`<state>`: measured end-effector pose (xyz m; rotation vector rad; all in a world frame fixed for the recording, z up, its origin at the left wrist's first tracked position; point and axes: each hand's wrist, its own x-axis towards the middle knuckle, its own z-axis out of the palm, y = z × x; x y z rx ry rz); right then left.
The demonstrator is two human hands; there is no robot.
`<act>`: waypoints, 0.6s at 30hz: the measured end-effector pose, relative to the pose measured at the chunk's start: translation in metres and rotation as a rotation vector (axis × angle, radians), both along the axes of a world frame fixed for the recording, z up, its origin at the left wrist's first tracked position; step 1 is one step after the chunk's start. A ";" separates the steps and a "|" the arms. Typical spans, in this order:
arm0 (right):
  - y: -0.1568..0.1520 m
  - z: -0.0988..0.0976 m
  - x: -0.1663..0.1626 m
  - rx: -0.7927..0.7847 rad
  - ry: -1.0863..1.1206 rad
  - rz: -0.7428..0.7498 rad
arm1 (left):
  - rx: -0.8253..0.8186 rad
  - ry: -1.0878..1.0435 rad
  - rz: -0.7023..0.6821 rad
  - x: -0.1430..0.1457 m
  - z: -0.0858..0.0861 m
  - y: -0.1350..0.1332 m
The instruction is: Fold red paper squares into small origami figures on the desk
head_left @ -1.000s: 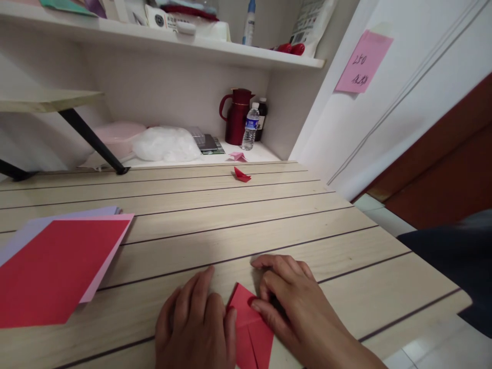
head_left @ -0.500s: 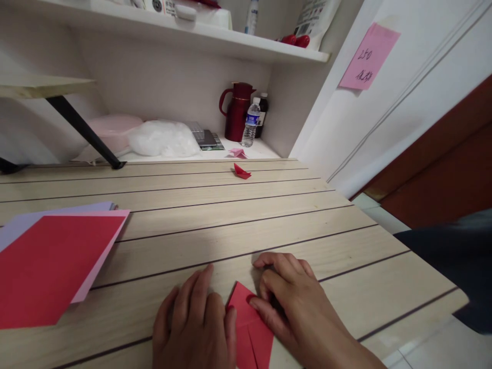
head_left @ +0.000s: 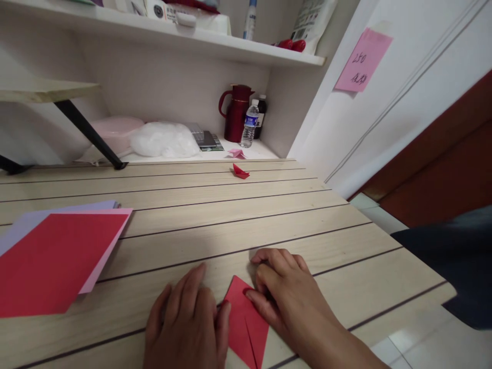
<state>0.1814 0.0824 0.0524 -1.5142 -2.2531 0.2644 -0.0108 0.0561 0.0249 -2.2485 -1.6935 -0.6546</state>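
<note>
Folded red kite-shaped paper point(head_left: 239, 328) lies at 6 o'clock on a dark-lined pale wood-look tabletop point(head_left: 200, 236); R hand point(head_left: 286, 292) pinches its 1 o'clock edge btwn thumb & curled index; L hand point(head_left: 186, 323), loosely bent, has thumb at its 10 o'clock edge, grip unclear. Small red folded-paper boat point(head_left: 241, 172) sits well apart, 12 o'clock from the paper.

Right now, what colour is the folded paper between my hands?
The folded paper is red, clearest in the head view.

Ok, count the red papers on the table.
3: a red sheet atop the left stack, a folded red piece between the left hand and right hand, a small boat-shaped one near the far edge of the table. More may hide in the stack.
</note>
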 end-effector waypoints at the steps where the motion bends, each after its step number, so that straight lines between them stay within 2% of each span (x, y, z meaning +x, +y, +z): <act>1: 0.000 0.001 0.000 -0.008 0.000 0.000 | 0.002 -0.008 0.015 -0.002 0.002 -0.001; 6: 0.000 0.004 0.000 -0.024 0.011 -0.008 | 0.155 -0.006 0.104 -0.002 0.014 -0.012; 8: 0.000 0.004 0.000 -0.019 0.010 -0.005 | 0.216 0.035 0.006 0.001 0.012 -0.017; 11: 0.001 0.002 -0.001 0.005 0.009 0.007 | 0.170 0.100 -0.269 0.002 -0.004 -0.023; 12: 0.001 0.001 -0.001 0.014 0.010 0.009 | 0.163 0.112 -0.306 0.000 -0.011 -0.024; 15: 0.001 0.000 0.001 0.031 0.041 0.009 | 0.150 0.148 -0.309 -0.006 -0.028 -0.027; 18: -0.004 0.001 0.008 0.083 0.108 0.053 | 0.149 0.174 -0.280 -0.009 -0.032 -0.029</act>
